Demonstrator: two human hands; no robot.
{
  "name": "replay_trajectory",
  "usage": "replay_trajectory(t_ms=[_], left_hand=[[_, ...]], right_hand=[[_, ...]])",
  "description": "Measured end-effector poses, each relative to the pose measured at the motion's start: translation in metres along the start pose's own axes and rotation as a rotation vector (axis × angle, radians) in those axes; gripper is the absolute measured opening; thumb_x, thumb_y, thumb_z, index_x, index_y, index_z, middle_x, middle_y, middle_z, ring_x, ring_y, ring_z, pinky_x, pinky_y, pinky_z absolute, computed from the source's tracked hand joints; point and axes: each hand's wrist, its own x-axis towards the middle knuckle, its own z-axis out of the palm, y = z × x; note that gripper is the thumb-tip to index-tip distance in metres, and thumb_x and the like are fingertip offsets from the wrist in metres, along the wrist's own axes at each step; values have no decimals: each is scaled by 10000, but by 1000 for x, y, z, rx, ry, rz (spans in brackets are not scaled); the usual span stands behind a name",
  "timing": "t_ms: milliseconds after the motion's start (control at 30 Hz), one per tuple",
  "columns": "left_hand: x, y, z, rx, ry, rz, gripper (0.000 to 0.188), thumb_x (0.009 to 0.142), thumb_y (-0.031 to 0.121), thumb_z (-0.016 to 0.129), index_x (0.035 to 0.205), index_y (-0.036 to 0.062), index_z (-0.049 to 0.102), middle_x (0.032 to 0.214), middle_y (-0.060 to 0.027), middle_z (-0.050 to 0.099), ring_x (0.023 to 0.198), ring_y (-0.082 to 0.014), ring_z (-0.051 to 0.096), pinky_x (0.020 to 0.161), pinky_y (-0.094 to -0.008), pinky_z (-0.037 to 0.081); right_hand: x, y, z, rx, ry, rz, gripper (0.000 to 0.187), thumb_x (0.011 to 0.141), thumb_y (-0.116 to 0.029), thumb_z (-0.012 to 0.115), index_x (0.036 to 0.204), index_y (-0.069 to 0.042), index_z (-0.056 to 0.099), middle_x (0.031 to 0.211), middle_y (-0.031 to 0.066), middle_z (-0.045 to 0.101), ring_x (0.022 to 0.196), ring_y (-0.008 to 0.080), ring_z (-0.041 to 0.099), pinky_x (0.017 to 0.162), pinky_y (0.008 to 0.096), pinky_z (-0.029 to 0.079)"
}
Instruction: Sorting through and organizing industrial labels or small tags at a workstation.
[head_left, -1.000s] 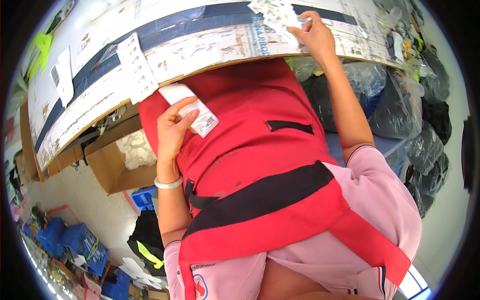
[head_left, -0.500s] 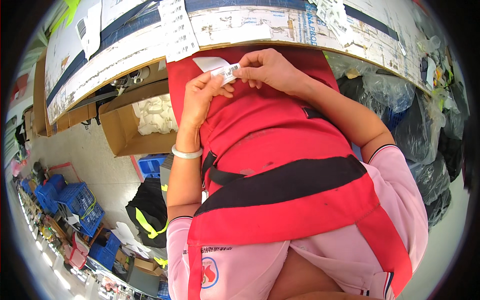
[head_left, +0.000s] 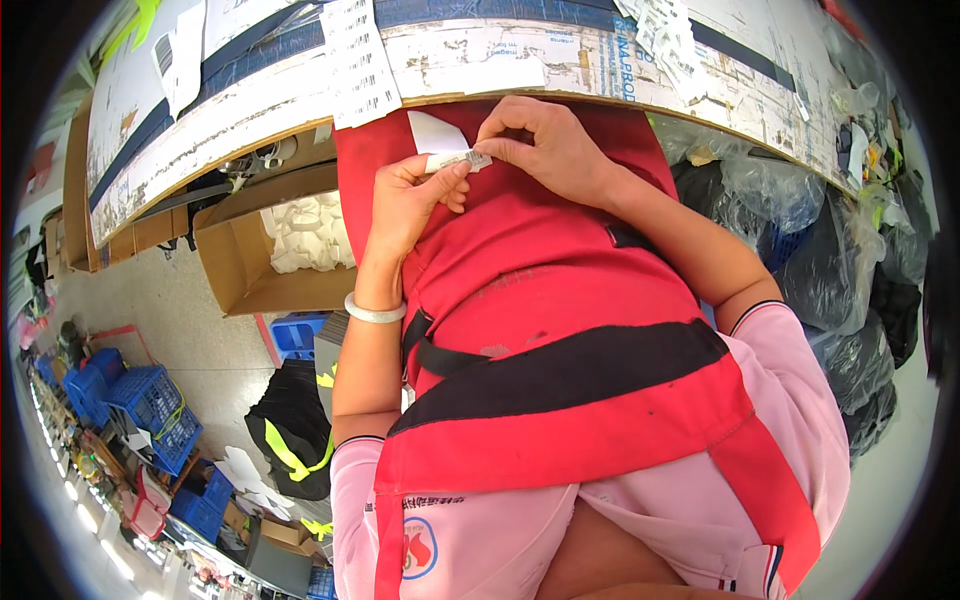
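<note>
In front of my red apron [head_left: 500, 230], a small white piece with a barcode label [head_left: 452, 160] is held up between my two hands. My left hand [head_left: 415, 200] pinches its left part between thumb and curled fingers. The thumb and forefinger of my right hand [head_left: 550, 150] close on its right end, at a small printed piece. A plain white flap [head_left: 436, 134] sticks up behind it, and whether it belongs to the same piece I cannot tell.
The worn, taped table edge [head_left: 590, 65] runs ahead, with sheets of barcode labels [head_left: 360, 60] hanging over it. Below left stands a cardboard box [head_left: 230, 265] of small white pieces [head_left: 307, 232]. Plastic bags [head_left: 825, 265] crowd the right side; blue crates [head_left: 160, 405] stand far left.
The labelled piece has turned, so less of its barcode shows. My right fingers have shifted on its right end, and the white flap behind has swung to the right.
</note>
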Motion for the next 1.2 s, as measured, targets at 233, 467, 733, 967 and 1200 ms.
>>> replay_trajectory(t_ms=[233,467,733,967,1200], left_hand=[[1,-2,-2,72,-21,-9,169,870,140,672,894,-27,686,667,-53,632,557,-100,579,523,-220,476],[0,1,-2,-29,4,61,533,965,438,464,879,-41,681,701,-112,651,563,-155,603,494,-236,477],[1,1,0,-25,25,38,506,964,415,480,892,-44,680,743,-118,658,588,-157,614,506,-242,499],[3,-1,-3,-26,8,31,455,968,371,491,888,-34,683,731,-109,657,570,-148,605,499,-236,488],[2,2,-1,-37,11,36,431,971,344,495,878,-33,683,721,-106,657,546,-141,590,497,-231,476]], right_hand=[[-1,-8,-3,-215,119,-149,85,863,-105,631,898,-28,630,798,59,590,712,134,576,629,265,456],[25,-6,-52,148,139,238,187,892,-193,606,906,-10,641,731,46,637,636,93,609,555,221,504],[41,-10,-61,110,70,375,198,887,-224,640,901,-26,637,736,9,619,628,58,579,563,191,499],[45,3,-61,117,36,329,208,878,-232,656,894,-26,638,729,7,617,626,54,575,561,183,499],[45,4,-61,138,33,333,206,878,-228,656,894,-24,638,719,6,613,618,53,575,549,178,496]])
